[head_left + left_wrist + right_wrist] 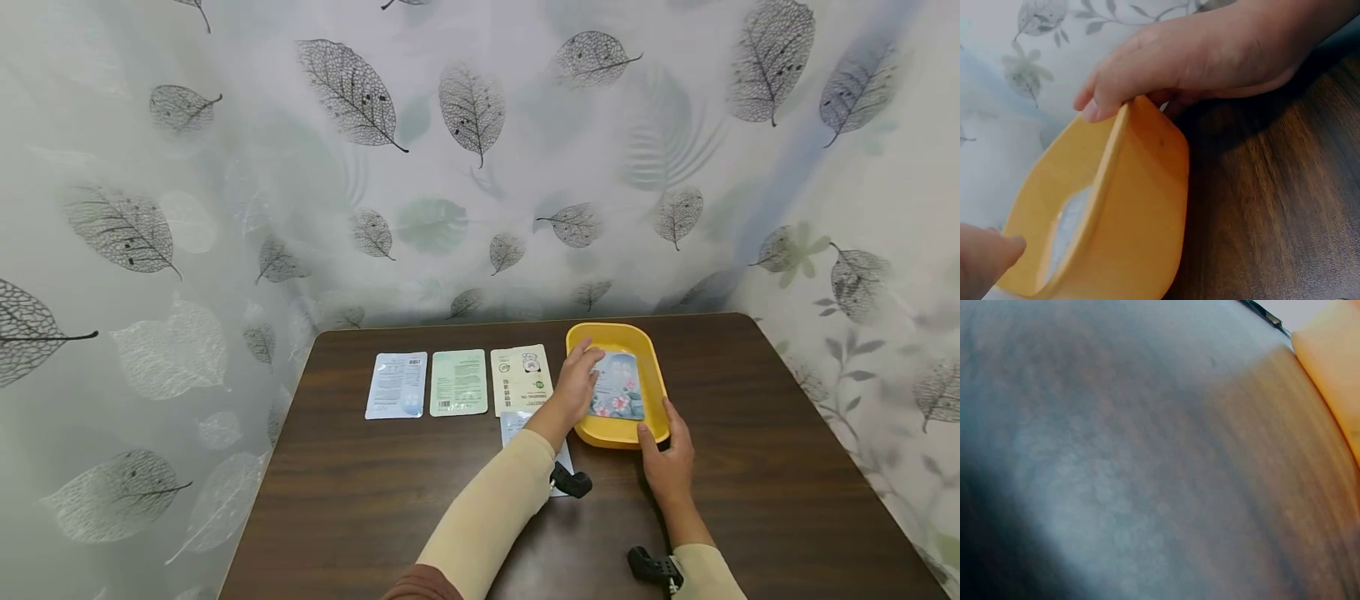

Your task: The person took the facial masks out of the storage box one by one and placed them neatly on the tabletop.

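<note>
A yellow plastic tray [611, 432] stands at the back right of the table, with a pale blue flat packet [619, 383] printed with pink flowers lying in it. My right hand [670, 454] grips the tray's near right corner, thumb over the rim inside and fingers outside, as the left wrist view also shows. My left hand [573, 385] reaches over the tray's left rim, fingers extended beside the packet's left edge. One extended left digit [988, 256] shows in the left wrist view. The right wrist view is mostly blurred, with the tray's wall [1335, 375] at its right.
A blue-white packet [397, 385], a pale green packet [459, 382] and a cream packet [517, 379] lie in a row left of the tray. Another pale packet [564, 458] lies partly under the left forearm. Leaf-patterned curtains [480, 208] surround the brown table [360, 500].
</note>
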A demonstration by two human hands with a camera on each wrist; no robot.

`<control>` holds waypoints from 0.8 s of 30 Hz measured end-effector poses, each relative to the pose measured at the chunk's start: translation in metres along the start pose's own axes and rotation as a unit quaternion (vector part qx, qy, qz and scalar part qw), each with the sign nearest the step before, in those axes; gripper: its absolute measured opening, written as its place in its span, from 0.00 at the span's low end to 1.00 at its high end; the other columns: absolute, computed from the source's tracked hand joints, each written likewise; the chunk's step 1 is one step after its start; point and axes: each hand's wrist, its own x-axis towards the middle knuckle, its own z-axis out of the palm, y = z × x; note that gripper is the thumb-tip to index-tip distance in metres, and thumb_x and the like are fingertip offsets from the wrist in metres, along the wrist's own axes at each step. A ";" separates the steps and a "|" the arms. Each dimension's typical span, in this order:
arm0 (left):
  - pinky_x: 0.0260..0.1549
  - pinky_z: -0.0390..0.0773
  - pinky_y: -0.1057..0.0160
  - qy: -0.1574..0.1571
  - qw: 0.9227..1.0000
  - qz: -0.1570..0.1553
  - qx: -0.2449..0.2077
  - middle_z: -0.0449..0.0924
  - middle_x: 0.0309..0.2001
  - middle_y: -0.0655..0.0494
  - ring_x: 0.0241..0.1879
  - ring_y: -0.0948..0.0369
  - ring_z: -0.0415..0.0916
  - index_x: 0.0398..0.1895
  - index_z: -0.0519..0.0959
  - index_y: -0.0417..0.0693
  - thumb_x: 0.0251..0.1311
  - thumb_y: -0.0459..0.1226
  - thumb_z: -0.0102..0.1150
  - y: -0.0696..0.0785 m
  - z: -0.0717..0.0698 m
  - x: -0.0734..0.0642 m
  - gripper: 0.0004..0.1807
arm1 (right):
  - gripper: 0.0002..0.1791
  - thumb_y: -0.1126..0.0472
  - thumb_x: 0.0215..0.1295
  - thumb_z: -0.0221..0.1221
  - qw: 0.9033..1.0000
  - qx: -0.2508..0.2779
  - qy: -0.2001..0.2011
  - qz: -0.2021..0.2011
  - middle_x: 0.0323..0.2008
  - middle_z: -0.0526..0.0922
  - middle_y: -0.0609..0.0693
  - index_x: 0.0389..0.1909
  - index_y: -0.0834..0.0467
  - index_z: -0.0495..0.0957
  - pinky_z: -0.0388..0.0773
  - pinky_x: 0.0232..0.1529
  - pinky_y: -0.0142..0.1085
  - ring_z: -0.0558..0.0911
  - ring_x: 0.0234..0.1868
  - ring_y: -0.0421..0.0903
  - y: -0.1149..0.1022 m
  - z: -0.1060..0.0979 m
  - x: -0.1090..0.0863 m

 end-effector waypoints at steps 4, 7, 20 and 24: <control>0.80 0.45 0.42 0.016 0.999 -0.010 0.033 0.52 0.81 0.42 0.82 0.47 0.44 0.80 0.59 0.51 0.72 0.41 0.53 -0.005 0.000 -0.001 0.34 | 0.37 0.51 0.75 0.56 1.000 -0.009 -0.004 0.003 0.77 0.60 0.64 0.81 0.52 0.56 0.55 0.76 0.64 0.60 0.77 0.66 -0.002 -0.002 0.000; 0.78 0.43 0.36 0.024 0.998 -0.021 0.058 0.49 0.82 0.43 0.82 0.45 0.42 0.80 0.59 0.54 0.70 0.42 0.54 -0.010 -0.003 0.000 0.35 | 0.38 0.51 0.75 0.57 1.000 -0.012 -0.009 0.004 0.77 0.60 0.64 0.81 0.52 0.55 0.55 0.76 0.64 0.60 0.77 0.66 -0.002 -0.002 0.000; 0.76 0.54 0.38 0.033 0.985 -0.058 0.162 0.52 0.81 0.48 0.79 0.44 0.52 0.81 0.56 0.60 0.62 0.46 0.64 -0.012 0.006 0.010 0.44 | 0.38 0.51 0.75 0.58 1.000 -0.012 0.000 0.004 0.77 0.61 0.64 0.80 0.53 0.56 0.55 0.75 0.65 0.61 0.76 0.66 0.000 -0.003 0.001; 0.75 0.55 0.38 0.044 0.986 -0.059 0.152 0.54 0.80 0.47 0.77 0.44 0.54 0.80 0.58 0.59 0.61 0.46 0.64 -0.012 0.005 0.011 0.44 | 0.38 0.51 0.74 0.58 1.000 -0.008 0.002 0.002 0.77 0.61 0.64 0.80 0.54 0.57 0.55 0.76 0.65 0.61 0.77 0.66 0.001 -0.002 0.000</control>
